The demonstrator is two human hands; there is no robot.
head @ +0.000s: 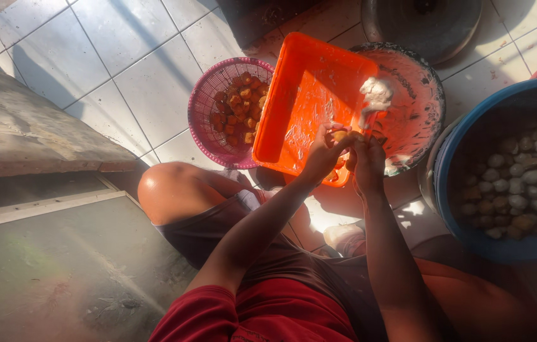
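Together, the left hand (321, 155) and right hand (365, 161) pinch a small golden-brown fried piece (340, 135) between their fingertips. Just above the right hand rises a utensil tipped with white paste (376, 95). Behind the grip stands a tilted orange rectangular plastic tray (303, 107); left of it, a pink woven basket (208, 111) of brown pieces; right, a blue tub (503, 247) of pale balls.

My left hand (322, 155) and right hand (366, 161) pinch a small fried piece (340, 135) together over a tilted orange tray (300, 107). A pink basket (211, 104) of fried pieces sits just left; a blue tub (471, 152) of pale balls sits right.
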